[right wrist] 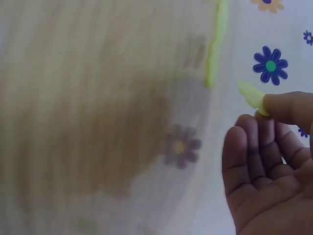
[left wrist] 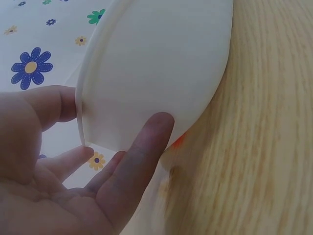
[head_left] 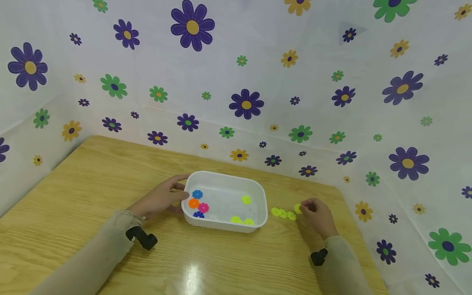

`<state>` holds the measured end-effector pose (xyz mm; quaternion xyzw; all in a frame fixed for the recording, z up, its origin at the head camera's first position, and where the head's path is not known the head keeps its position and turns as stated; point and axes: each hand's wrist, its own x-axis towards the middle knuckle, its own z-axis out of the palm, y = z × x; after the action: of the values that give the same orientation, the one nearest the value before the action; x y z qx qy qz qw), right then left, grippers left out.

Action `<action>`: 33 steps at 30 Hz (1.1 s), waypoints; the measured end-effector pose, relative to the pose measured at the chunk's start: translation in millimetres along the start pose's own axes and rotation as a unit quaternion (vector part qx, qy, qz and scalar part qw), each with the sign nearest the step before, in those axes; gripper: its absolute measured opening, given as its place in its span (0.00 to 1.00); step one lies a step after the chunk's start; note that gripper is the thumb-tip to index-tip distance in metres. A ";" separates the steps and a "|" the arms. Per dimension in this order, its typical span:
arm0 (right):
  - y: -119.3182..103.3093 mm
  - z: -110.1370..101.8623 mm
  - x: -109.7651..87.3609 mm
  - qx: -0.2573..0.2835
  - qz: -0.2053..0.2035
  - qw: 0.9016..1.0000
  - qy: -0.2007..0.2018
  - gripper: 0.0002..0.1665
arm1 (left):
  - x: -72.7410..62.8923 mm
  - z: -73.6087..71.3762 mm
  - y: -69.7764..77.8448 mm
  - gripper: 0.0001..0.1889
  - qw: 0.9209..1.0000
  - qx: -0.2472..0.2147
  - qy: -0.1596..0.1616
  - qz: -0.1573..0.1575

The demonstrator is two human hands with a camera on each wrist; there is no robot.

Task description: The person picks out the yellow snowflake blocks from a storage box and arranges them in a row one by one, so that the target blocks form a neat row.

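My left hand (head_left: 162,198) grips the left end of a white plastic basin (head_left: 230,225), its fingers spread around the rim and end wall. Inside the basin lie several flower-shaped discs: a light blue disc (head_left: 197,194), an orange disc (head_left: 193,203), a pink disc (head_left: 203,208), a dark blue disc (head_left: 198,214) and a yellow disc (head_left: 246,200), with more yellow ones by the near wall. Right of the basin, my right hand (head_left: 318,218) pinches a yellow flower disc (right wrist: 251,95) between thumb and fingers. It is held just beyond the right end of a row of yellow discs (head_left: 282,213).
Everything stands on a wooden table (head_left: 206,262). A white flower-print cloth (head_left: 221,73) hangs behind the table and along both sides. The right hand is close to the table's right edge. Dark wrist devices (head_left: 141,237) are strapped to both wrists.
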<state>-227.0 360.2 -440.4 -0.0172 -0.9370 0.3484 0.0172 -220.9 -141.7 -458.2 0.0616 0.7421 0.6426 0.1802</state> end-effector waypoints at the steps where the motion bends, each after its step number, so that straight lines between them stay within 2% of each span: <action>1: 3.4 -1.1 -1.1 0.003 0.011 1.000 -0.012 0.14 | -0.1 -0.1 0.2 0.35 1.000 0.000 0.000 0.000; 6: 12.4 -1.3 -6.2 0.021 0.046 0.998 -0.041 0.13 | -0.6 0.0 1.9 0.35 1.000 -0.003 -0.004 0.005; 11: 14.7 -1.0 -7.4 0.006 0.049 0.998 -0.038 0.13 | -1.2 0.2 2.6 0.35 1.000 -0.005 -0.002 0.005; 22: 23.4 -1.6 1.8 -0.016 0.056 0.997 -0.059 0.14 | -2.7 2.0 4.2 0.35 1.000 -0.004 -0.006 0.010; 28: 20.0 -1.5 2.5 -0.017 0.072 0.995 -0.067 0.14 | -2.8 1.8 2.6 0.35 1.000 -0.013 -0.003 0.003; 33: 16.9 -2.2 1.6 -0.029 0.069 0.995 -0.070 0.15 | -1.3 1.1 1.4 0.35 1.000 -0.016 -0.002 0.002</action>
<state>-228.1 374.5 -449.7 -0.0582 -0.9423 0.3215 -0.0735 -219.5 -140.9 -456.7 0.0612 0.7315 0.6543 0.1816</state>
